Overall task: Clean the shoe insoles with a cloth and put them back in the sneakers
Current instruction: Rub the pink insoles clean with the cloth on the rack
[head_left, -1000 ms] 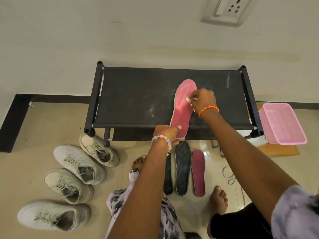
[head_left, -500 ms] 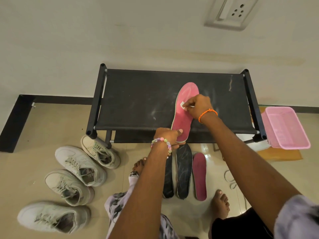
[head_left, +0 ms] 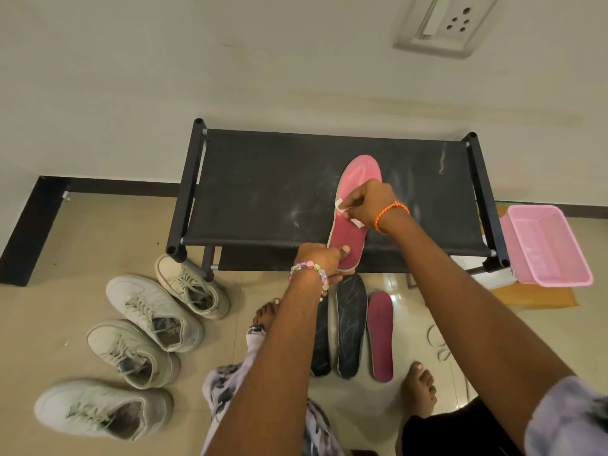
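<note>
A pink insole [head_left: 358, 174] lies lengthwise on the black fabric rack [head_left: 263, 192], its heel hanging over the front edge. My left hand [head_left: 320, 260] pinches that heel end. My right hand [head_left: 370, 200] presses a small white cloth [head_left: 348, 215] against the middle of the insole. On the floor below lie a dark pink insole [head_left: 380, 337] and two black insoles [head_left: 350, 327], one partly hidden by my left arm. Several white sneakers [head_left: 154, 311] stand on the floor at the left.
A pink plastic basket [head_left: 547, 246] sits to the right of the rack on a brown sheet. My bare feet [head_left: 419, 388] stand beside the floor insoles. A wall with a socket plate [head_left: 447, 23] is behind the rack.
My right hand with the cloth has slid down the pink insole from the toe area toward its middle. My left hand keeps its hold on the heel.
</note>
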